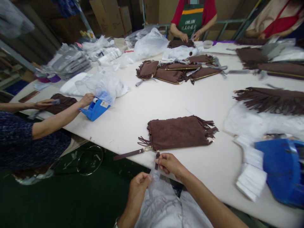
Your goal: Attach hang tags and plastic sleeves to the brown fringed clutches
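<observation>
A dark brown suede clutch bag (178, 133) with fringe lies flat near the table's front edge. Its wrist strap (129, 154) hangs on a gold clasp at the left corner. Just below that corner, my right hand (169, 165) pinches the bag's brown zipper pull (156, 160) between thumb and fingers. Lower and to the left, my left hand (139, 186) is closed on a small clear plastic sleeve (155, 174) at the zipper pull's lower end. How far the pull sits inside the sleeve I cannot tell.
To the left, a co-worker's hand (87, 99) touches a blue tape dispenser (96, 109). Several brown bags (171, 76) lie mid-table. At right are a fringed bag (273, 98), white paper slips (251, 182) and a blue container (280, 171). Another co-worker (192, 19) stands across the table.
</observation>
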`<state>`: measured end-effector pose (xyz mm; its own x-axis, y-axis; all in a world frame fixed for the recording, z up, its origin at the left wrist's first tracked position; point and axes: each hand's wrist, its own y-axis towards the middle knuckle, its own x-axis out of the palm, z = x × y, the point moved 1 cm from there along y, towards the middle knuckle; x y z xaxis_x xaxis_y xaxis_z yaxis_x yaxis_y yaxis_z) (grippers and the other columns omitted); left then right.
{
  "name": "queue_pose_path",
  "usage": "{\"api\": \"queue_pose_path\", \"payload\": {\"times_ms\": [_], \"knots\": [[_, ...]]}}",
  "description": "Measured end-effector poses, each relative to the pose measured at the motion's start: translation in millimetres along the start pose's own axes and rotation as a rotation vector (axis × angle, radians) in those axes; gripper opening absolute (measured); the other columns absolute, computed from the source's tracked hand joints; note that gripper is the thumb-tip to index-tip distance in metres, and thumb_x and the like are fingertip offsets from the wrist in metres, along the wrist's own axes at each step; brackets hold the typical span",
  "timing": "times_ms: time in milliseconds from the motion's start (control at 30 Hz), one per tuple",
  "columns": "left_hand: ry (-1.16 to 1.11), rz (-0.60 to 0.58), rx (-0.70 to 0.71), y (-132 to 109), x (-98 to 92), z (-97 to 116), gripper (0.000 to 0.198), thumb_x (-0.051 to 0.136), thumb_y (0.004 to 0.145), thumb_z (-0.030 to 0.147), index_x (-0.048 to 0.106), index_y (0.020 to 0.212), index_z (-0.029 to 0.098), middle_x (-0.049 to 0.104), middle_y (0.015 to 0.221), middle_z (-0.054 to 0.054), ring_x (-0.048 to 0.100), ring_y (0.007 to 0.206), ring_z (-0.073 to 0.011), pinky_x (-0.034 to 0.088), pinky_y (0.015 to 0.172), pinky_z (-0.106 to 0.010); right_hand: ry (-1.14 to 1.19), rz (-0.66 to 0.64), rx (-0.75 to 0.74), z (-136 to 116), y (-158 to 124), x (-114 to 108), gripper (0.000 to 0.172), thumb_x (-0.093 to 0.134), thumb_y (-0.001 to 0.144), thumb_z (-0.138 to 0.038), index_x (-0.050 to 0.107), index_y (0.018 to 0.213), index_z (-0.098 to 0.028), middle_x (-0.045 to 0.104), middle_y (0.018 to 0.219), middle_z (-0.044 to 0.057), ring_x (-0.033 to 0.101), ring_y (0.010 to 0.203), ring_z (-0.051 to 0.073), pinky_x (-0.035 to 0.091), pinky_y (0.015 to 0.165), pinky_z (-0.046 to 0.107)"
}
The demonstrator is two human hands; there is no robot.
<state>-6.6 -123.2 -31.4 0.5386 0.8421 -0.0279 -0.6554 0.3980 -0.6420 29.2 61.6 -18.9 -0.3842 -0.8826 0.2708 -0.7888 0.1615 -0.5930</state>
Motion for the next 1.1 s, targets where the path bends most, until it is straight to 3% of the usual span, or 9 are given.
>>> {"api": "queue_pose_path", "payload": {"times_ms": [367, 700, 867, 1100], "knots": [[-0.283, -0.019, -0.046, -7.6, 36.7, 28.4, 0.037, 0.070, 0.071, 0.047, 0.067, 0.085, 0.012, 0.070, 0.076, -0.007, 0.062, 0.066, -0.0160, 0.046, 0.064, -0.026, 0.021, -0.044, 0.029, -2.4, -1.5, -5.6, 0.031, 0.067, 0.069, -0.041, 0.046, 0.061, -0.019, 0.048, 0.044, -0.009, 0.029, 0.031, 0.003, 0.021, 0.032, 0.018], [-0.304, -0.162, -0.136, -12.8, 47.9, 39.0, 0.036, 0.071, 0.072, 0.044, 0.069, 0.090, 0.012, 0.071, 0.086, -0.012, 0.066, 0.079, -0.0204, 0.049, 0.071, -0.028, 0.083, -0.020, 0.021, 6.0, -0.7, -9.8, 0.037, 0.071, 0.064, -0.047, 0.045, 0.065, -0.020, 0.048, 0.040, -0.010, 0.029, 0.028, 0.003, 0.015, 0.032, 0.019], [-0.328, -0.146, -0.119, -10.5, 56.3, 43.0, 0.035, 0.072, 0.071, 0.041, 0.068, 0.087, 0.011, 0.072, 0.082, -0.012, 0.065, 0.074, -0.0183, 0.047, 0.068, -0.026, 0.020, -0.028, 0.044, 5.2, -3.0, -11.9, 0.038, 0.067, 0.066, -0.053, 0.046, 0.066, -0.020, 0.046, 0.040, -0.010, 0.034, 0.029, 0.005, 0.018, 0.033, 0.019], [-0.253, -0.059, -0.112, -2.0, 55.2, 41.3, 0.032, 0.071, 0.069, 0.040, 0.067, 0.080, 0.010, 0.071, 0.075, -0.012, 0.064, 0.068, -0.0193, 0.046, 0.063, -0.027, -0.194, 0.180, 0.006, -3.4, 12.0, -17.9, 0.038, 0.054, 0.079, -0.054, 0.049, 0.063, -0.020, 0.048, 0.040, -0.006, 0.032, 0.028, 0.006, 0.019, 0.033, 0.020]]}}
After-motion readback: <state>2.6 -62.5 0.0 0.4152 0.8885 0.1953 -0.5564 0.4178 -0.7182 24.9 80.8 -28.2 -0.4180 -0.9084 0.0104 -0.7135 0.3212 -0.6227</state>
